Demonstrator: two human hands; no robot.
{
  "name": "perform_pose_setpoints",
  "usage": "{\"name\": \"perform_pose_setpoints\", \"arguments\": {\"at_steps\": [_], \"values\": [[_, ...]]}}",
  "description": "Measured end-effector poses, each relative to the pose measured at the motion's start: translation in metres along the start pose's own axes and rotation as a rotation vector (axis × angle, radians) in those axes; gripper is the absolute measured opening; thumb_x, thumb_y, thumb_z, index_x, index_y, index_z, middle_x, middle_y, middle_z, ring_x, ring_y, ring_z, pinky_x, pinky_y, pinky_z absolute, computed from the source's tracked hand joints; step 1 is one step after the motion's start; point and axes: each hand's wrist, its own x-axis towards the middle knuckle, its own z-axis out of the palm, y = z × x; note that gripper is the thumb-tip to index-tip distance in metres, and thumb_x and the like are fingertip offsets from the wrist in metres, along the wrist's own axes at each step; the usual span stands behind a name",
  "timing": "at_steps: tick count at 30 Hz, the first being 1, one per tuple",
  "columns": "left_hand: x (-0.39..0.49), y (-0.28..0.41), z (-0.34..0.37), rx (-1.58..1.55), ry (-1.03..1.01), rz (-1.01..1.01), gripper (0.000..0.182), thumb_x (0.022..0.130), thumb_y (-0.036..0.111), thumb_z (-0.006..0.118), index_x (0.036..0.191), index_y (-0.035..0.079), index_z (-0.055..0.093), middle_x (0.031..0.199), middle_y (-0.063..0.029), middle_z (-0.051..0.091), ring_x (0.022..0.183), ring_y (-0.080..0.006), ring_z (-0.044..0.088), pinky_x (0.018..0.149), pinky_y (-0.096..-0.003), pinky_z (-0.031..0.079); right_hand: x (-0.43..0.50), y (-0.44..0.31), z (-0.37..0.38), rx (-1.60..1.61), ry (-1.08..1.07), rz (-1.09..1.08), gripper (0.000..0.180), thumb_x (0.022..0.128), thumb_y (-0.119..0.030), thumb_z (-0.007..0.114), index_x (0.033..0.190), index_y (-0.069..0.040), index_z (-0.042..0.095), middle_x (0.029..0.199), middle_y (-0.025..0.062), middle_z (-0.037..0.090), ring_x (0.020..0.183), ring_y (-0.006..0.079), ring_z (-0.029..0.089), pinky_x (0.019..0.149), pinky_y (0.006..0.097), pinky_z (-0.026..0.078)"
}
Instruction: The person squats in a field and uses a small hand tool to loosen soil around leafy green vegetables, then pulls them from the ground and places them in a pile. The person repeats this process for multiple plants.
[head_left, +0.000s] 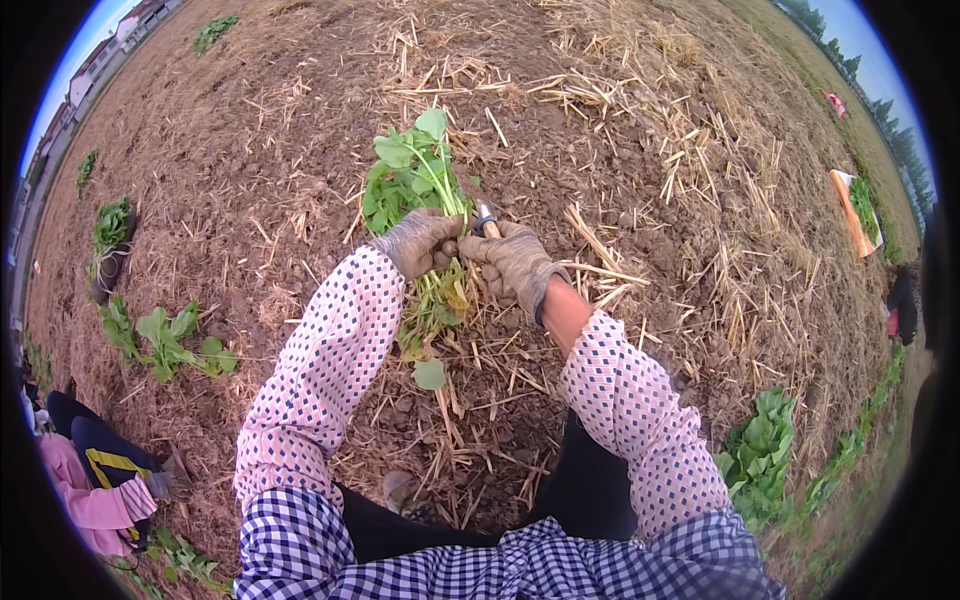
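In a worn, soiled glove, my left hand (424, 241) is closed around the stems of a leafy green plant (409, 180) in front of me. Broad leaves stand out above the hand, and yellowish lower leaves hang beneath it. My right hand (511, 259), gloved the same way, holds a small tool with a wooden handle and a metal collar (487, 219) close to the stems. The tool's working end cannot be made out. The fingertips of both hands nearly meet at the stems.
Dry straw (592, 90) litters the brown soil. Cut greens (176, 345) lie at left, with a bundle (111, 223) beyond. A leafy pile (761, 450) lies at lower right, and greens beside an orange-and-white sack (855, 214) farther off. A co-worker in pink sleeves (97, 510) is at lower left.
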Motion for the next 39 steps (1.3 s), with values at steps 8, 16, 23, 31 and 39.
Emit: {"name": "perform_pose_setpoints", "arguments": {"at_steps": [8,16,23,31,39], "values": [[0.007,-0.011,0.012,-0.035,0.14,0.053,0.018,0.09,0.021,0.058,0.096,0.004,0.057,0.068,0.0029,0.053,0.048,-0.0038,0.047,0.04,-0.0163,0.039,0.009,0.012,-0.001,-0.202,0.072,-0.026,0.037,0.072,-0.01,0.068,0.103,-0.003,0.05,0.063,0.0037,0.054,0.042,0.0118,0.048,0.035,0.0276,0.039],[-0.02,0.003,-0.001,0.632,-0.196,-0.285,0.053,0.089,0.053,0.046,0.095,0.001,0.057,0.075,-0.0034,0.06,0.058,-0.0115,0.058,0.052,-0.0243,0.049,0.02,0.017,-0.012,-0.552,0.286,-0.28,0.049,0.067,-0.013,0.07,0.111,-0.001,0.051,0.084,0.0148,0.06,0.072,0.0233,0.059,0.064,0.0338,0.049],[-0.002,-0.039,0.01,-0.281,-0.297,0.173,0.045,0.087,0.029,0.059,0.124,0.006,0.047,0.115,-0.0077,0.058,0.103,-0.021,0.059,0.085,-0.041,0.051,0.001,0.011,0.004,-0.731,0.236,-0.41,0.046,0.069,-0.018,0.065,0.11,-0.004,0.05,0.095,0.0203,0.059,0.088,0.0343,0.059,0.076,0.0402,0.047],[0.003,-0.018,-0.011,-0.125,-0.259,0.233,0.051,0.083,0.033,0.064,0.118,-0.001,0.05,0.11,-0.0124,0.058,0.09,-0.0239,0.061,0.072,-0.0379,0.055,-0.01,0.004,0.003,-0.678,0.263,-0.451,0.062,0.07,-0.017,0.065,0.123,0.0,0.039,0.105,0.0239,0.057,0.097,0.0361,0.058,0.084,0.0399,0.046],[-0.004,0.0,-0.033,-0.103,-0.102,0.158,0.047,0.078,0.036,0.07,0.109,0.003,0.055,0.099,-0.0054,0.053,0.071,-0.0154,0.05,0.054,-0.0234,0.046,-0.014,0.001,0.004,-0.701,0.292,-0.421,0.06,0.07,-0.015,0.066,0.123,-0.001,0.041,0.095,0.024,0.059,0.089,0.0356,0.06,0.076,0.0412,0.047]]}}
